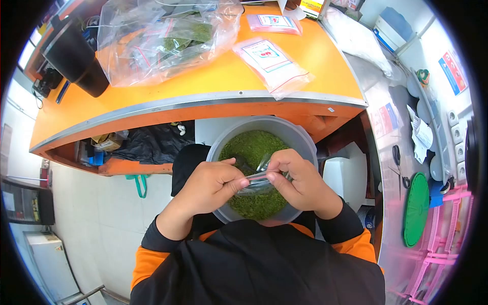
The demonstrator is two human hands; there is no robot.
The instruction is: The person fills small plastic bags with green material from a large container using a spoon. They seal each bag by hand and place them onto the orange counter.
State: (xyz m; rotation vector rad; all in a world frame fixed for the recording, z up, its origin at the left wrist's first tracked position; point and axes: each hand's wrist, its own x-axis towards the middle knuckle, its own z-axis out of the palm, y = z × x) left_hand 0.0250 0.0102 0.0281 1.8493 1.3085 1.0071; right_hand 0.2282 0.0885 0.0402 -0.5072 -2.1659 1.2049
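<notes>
A clear plastic zip bag (252, 190) is stretched between my two hands, over a round translucent tub (308, 142). My left hand (209, 187) pinches one end of the bag's top edge between thumb and finger. At the other end, my right hand (299, 182) grips the same edge, its fingers bent and close to my left fingertips. Below them, the tub holds finely shredded green leaf material (256, 141). A dark, scoop-like shape (243, 163) lies in the green material, partly hidden behind the bag and hands.
On the orange desk (213, 91) lie a large clear bag (132, 56) with green-filled packets, a stack of empty zip bags (272, 63) and a black tumbler (76, 58). An open shelf (147, 145) runs underneath. At right are scissors (396, 156) and a green round lid (416, 209).
</notes>
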